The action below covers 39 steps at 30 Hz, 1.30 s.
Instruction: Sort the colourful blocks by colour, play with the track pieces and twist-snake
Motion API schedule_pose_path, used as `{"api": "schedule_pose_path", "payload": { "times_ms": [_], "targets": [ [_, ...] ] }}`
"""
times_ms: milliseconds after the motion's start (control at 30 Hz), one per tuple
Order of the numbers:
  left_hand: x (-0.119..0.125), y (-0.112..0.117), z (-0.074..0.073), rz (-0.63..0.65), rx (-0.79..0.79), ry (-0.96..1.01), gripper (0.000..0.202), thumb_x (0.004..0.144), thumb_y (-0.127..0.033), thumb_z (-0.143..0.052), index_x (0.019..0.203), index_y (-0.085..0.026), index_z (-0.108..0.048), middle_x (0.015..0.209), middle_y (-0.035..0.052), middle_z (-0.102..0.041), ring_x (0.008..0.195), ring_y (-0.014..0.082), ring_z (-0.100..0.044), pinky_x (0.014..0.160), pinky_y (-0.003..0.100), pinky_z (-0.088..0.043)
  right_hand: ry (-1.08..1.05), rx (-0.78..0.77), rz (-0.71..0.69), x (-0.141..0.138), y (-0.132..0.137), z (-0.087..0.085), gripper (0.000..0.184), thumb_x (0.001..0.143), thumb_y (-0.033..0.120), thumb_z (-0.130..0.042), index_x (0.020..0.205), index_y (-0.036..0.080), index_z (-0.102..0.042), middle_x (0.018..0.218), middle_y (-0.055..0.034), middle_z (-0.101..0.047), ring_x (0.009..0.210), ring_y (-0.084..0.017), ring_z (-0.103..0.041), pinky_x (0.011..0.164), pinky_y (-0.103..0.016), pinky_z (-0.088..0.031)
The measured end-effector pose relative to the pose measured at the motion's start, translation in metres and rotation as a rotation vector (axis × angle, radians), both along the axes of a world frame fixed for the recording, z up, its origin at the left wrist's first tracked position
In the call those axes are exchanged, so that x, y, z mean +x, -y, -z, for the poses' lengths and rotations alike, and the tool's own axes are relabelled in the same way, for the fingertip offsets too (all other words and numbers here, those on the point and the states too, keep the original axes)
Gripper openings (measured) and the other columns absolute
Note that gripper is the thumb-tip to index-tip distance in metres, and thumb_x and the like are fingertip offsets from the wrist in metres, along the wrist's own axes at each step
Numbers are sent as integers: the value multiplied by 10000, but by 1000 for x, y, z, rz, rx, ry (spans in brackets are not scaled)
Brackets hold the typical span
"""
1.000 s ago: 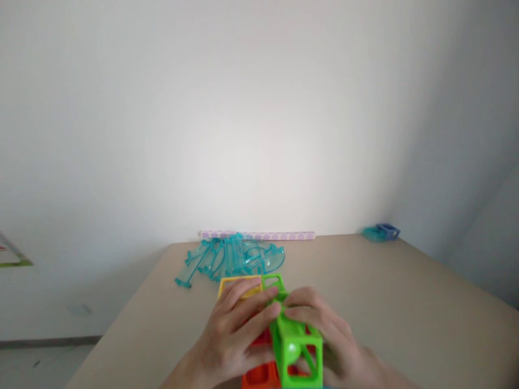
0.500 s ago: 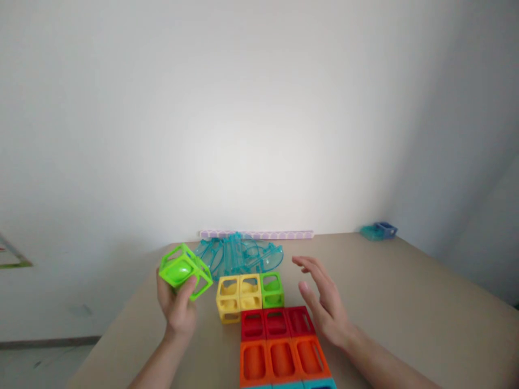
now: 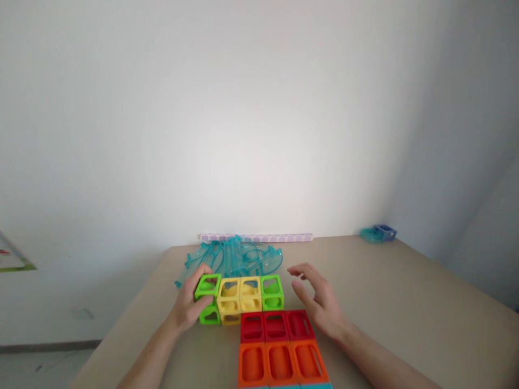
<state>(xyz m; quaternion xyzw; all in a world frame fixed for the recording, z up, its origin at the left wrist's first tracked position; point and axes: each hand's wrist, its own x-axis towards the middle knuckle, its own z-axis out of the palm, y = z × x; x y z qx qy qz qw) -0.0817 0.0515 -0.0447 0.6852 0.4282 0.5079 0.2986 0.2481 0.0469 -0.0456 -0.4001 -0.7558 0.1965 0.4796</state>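
Note:
My left hand (image 3: 191, 302) is closed around a green hollow cube block (image 3: 208, 286), which stands against the left side of two yellow cube blocks (image 3: 239, 292). Another green cube block (image 3: 272, 292) sits at the right end of that row. In front of it lie three red cube blocks (image 3: 276, 326) side by side, then three orange ones (image 3: 281, 363), with light blue blocks (image 3: 284, 386) partly cut off at the bottom edge. To the right of the row, my right hand (image 3: 320, 300) hovers with its fingers apart, holding nothing.
Behind the row lies a pile of clear teal plastic parts (image 3: 235, 256). A long, patterned, pale purple strip (image 3: 259, 237) rests along the wall. At the far right corner are a dark blue block (image 3: 386, 232) and a teal piece (image 3: 370, 235).
My left hand has brought the raised, tilted green cube block down and right, setting it beside the yellow ones. My right hand has shifted slightly left.

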Motion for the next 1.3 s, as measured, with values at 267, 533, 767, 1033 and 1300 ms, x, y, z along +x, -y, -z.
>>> {"api": "schedule_pose_path", "payload": {
  "times_ms": [267,533,767,1033,1300],
  "targets": [
    [1,5,-6,119,21,-133,444,692,-296,-593,1120,-181,-620,1120,106,-657,1063,315,-605,909,410,-473,90,-86,-196,-7,4,-5,216,948,291,-504,1127,208,-592,982,-60,-631,891,-200,-568,820,-344,-466],
    [-3,4,-16,215,-43,-149,536,723,-496,-670,1165,-194,-675,1109,121,-715,1007,319,-667,868,400,-534,103,-200,-214,-10,6,-9,257,967,326,-481,1129,200,-636,972,-62,-663,838,-196,-592,780,-331,-472],
    [3,8,-17,-46,136,-432,404,693,-395,-763,1062,-234,-737,1072,88,-728,1048,308,-666,936,457,-531,74,-277,-256,-13,8,-11,336,996,394,-416,1170,216,-642,999,-51,-709,850,-210,-633,792,-329,-487],
    [2,14,-21,-43,188,-452,394,721,-415,-729,1073,-238,-731,1027,79,-721,1028,299,-663,910,432,-544,77,-279,-259,-14,8,-11,355,1011,398,-371,1187,241,-636,1040,-47,-708,915,-215,-641,842,-339,-475],
    [1,16,-16,-71,234,-439,393,740,-408,-701,1088,-227,-716,1044,90,-703,1025,291,-654,832,374,-575,104,-237,-258,-15,10,-7,296,986,359,-417,1165,212,-602,956,-60,-654,812,-194,-603,766,-330,-484]
  ]
}}
